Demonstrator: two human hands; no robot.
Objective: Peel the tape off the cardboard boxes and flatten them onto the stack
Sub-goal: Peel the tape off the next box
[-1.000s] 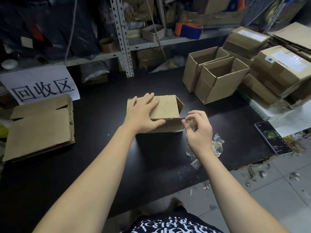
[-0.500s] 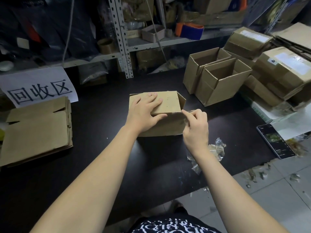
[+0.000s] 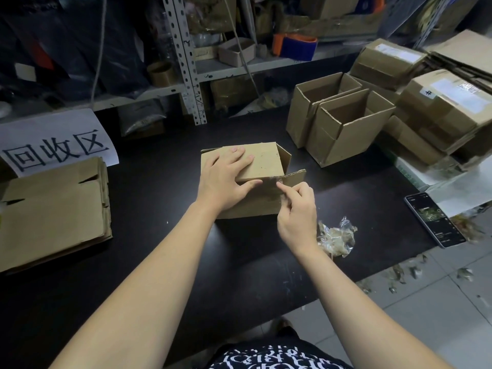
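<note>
Tape [image 3: 277, 179] is pinched by the right grip [image 3: 295, 217], which has slid a little left. One tape wad [image 3: 336, 237] lies beside it. The left grip [image 3: 223, 179] stays flat on the one box [image 3: 266, 163] mid-counter [image 3: 159, 262]. Its long side runs left to right and its open end faces right. One flat stack [image 3: 53, 209] sits on the left, and two open boxes [image 3: 343, 134] stand behind.

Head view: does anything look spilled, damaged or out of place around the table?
Yes. Tape scraps litter the floor tiles off the table's right edge, and a crumpled tape wad lies loose on the table beside the right hand. A phone lies close to that edge.
</note>
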